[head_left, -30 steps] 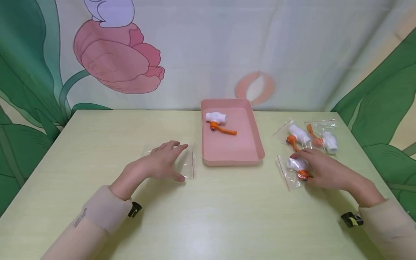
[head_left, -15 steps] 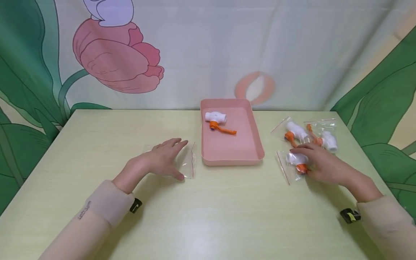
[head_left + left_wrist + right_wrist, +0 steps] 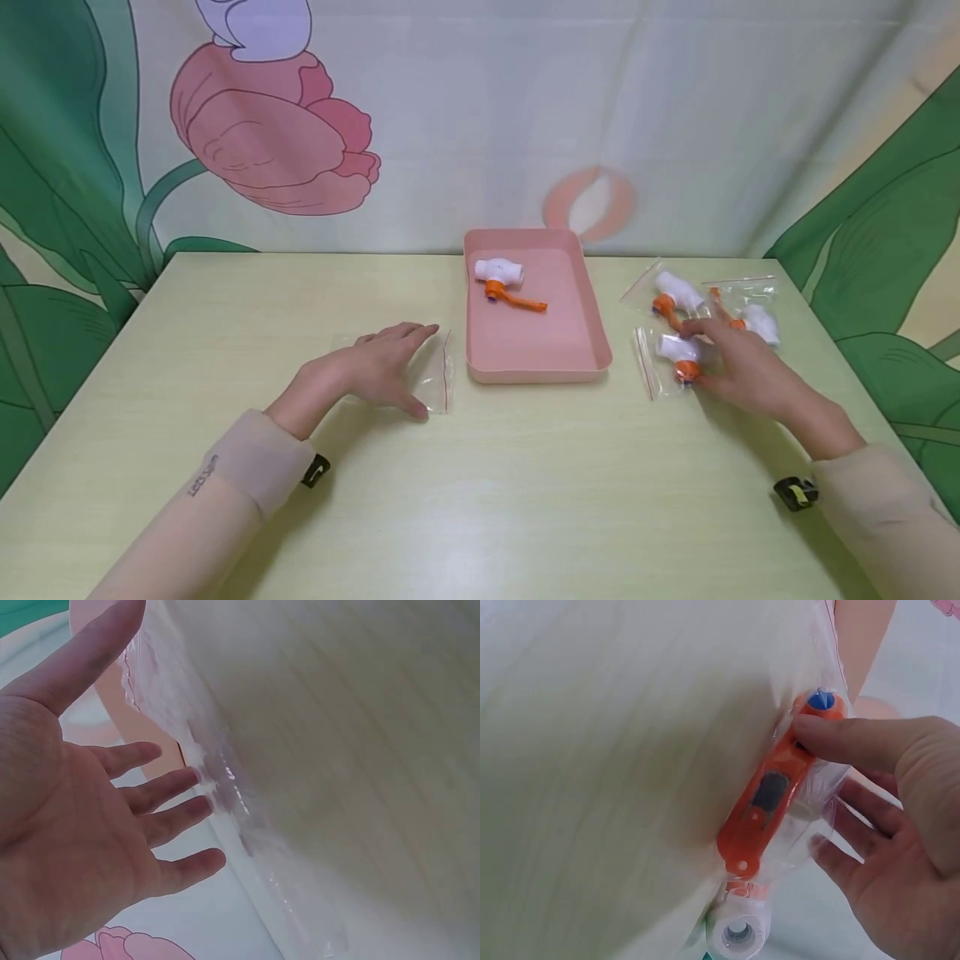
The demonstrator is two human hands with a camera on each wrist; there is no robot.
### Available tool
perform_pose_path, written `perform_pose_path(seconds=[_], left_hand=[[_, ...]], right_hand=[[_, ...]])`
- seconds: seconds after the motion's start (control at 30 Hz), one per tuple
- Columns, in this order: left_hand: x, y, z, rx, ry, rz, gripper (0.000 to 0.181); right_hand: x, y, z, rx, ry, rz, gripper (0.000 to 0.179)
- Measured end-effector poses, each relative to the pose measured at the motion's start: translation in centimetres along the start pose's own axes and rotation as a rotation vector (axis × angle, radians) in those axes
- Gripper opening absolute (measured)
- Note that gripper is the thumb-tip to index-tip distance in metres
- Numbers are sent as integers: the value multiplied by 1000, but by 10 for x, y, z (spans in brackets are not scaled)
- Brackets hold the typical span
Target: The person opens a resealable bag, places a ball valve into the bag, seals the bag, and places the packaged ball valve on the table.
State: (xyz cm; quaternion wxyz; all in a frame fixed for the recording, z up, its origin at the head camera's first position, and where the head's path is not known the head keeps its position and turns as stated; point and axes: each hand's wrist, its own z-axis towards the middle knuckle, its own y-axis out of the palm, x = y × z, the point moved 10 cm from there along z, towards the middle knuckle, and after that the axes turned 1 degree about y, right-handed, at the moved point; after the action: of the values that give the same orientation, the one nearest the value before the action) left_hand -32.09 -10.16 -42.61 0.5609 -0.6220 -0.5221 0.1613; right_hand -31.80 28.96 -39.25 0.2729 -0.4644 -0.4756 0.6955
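At the right side of the table my right hand (image 3: 738, 362) grips a ball valve (image 3: 679, 348), white with an orange lever, inside a see-through zip bag. In the right wrist view the thumb presses on the orange lever (image 3: 761, 795) through the plastic, with the fingers on the far side. My left hand (image 3: 375, 367) hovers with spread fingers over a flat see-through zip bag (image 3: 437, 379), left of the pink tray. Its palm and loosely extended fingers (image 3: 176, 825) hold nothing in the left wrist view.
The pink tray (image 3: 540, 342) stands mid-table at the back, with an unbagged ball valve (image 3: 500, 272) inside. Two more bagged ball valves lie just beyond my right hand: one left (image 3: 681, 292), one right (image 3: 761, 325). A printed curtain (image 3: 465, 125) hangs behind the table.
My right hand has moved away from me and slightly left, taking the bagged valve along. The bagged valve behind it has shifted slightly the same way. My left hand has stayed nearly in place.
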Motion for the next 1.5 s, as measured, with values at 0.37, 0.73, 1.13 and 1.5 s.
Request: perform_pose_path(seconds=[0.37,0.73,1.13,1.5], left_hand=[[-1,2,2,-4,-7,25,118],[-2,0,5,35,-9,49,117],[0,-4,4,95,11,44,109],[6,-6,1,120,25,29,106]], right_hand=[[6,-4,5,43,47,-53,53],[-21,-9,9,47,6,-47,57],[-77,-18,7,172,-248,-19,54],[-104,-8,2,163,-327,-25,35]])
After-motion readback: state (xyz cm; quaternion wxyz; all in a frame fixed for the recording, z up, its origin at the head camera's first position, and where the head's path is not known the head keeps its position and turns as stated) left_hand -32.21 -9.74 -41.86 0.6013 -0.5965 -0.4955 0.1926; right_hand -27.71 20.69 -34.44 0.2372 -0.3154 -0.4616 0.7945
